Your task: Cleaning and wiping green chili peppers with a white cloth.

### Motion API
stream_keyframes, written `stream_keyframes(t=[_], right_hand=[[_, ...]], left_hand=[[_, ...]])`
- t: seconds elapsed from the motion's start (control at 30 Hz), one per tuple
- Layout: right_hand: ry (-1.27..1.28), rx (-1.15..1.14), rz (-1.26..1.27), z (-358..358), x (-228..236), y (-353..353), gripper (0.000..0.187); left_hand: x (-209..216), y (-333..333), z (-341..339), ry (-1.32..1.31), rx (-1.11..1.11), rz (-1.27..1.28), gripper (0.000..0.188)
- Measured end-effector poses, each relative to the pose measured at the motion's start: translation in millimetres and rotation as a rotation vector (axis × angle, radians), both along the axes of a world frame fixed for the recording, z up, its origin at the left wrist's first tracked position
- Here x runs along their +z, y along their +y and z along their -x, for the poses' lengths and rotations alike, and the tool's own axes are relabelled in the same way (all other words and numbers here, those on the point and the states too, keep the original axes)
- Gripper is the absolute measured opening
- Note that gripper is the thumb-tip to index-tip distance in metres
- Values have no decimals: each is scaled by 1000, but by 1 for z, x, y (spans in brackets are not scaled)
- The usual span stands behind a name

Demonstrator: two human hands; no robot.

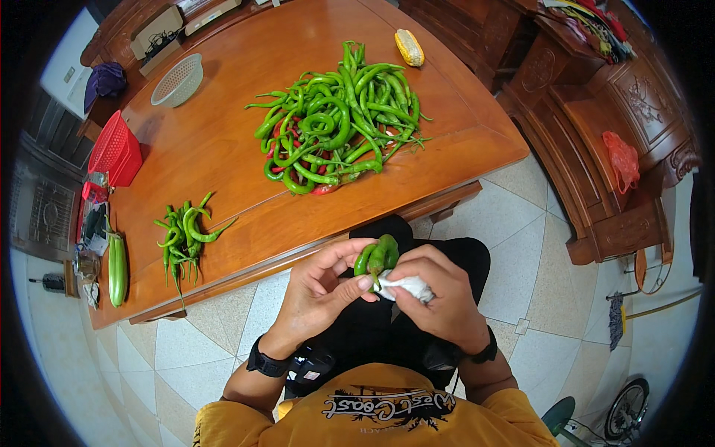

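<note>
Over my lap, just off the table's front edge, my left hand [328,279] grips a curled green chili pepper [382,255] between thumb and fingers. My right hand [439,290] is closed on a crumpled white cloth [411,288], which presses against the pepper's lower end. Part of the pepper is hidden behind my fingers and the cloth. Ahead on the wooden table [216,141] lies a big heap of green chili peppers [342,119] with some red ones beneath. A smaller bunch of green peppers [182,235] rests to the left, near the front edge.
A long pale-green vegetable [117,270] lies at the table's left end. Beyond it stand a red plastic basket [116,153] and a pale oval colander [178,81]. A corn cob [409,48] is behind the heap. A carved wooden bench [596,134] with a red bag [622,160] stands right.
</note>
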State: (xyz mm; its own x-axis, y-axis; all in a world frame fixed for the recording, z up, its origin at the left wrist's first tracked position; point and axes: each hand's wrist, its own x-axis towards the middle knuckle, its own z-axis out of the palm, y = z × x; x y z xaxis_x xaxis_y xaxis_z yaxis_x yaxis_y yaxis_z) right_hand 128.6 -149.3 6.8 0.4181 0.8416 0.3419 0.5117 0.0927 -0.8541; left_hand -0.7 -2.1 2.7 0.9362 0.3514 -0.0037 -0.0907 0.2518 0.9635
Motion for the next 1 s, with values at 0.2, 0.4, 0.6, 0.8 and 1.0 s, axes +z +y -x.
stream_keyframes(t=[0.2,0.4,0.6,0.8,1.0], right_hand=[[-23,-32,-1,-3,-2,-2,20],[-85,-163,-28,-11,-5,-2,19],[-48,-231,-73,-12,-3,-2,18],[-52,-198,-75,-11,-3,-5,19],[-22,-21,-12,-3,3,-5,21]], left_hand=[[-1,2,0,-36,71,65,43],[1,4,6,-67,40,186,44],[5,5,8,-2,-166,218,44],[3,5,5,1,-106,209,44],[3,5,4,-35,-31,239,42]])
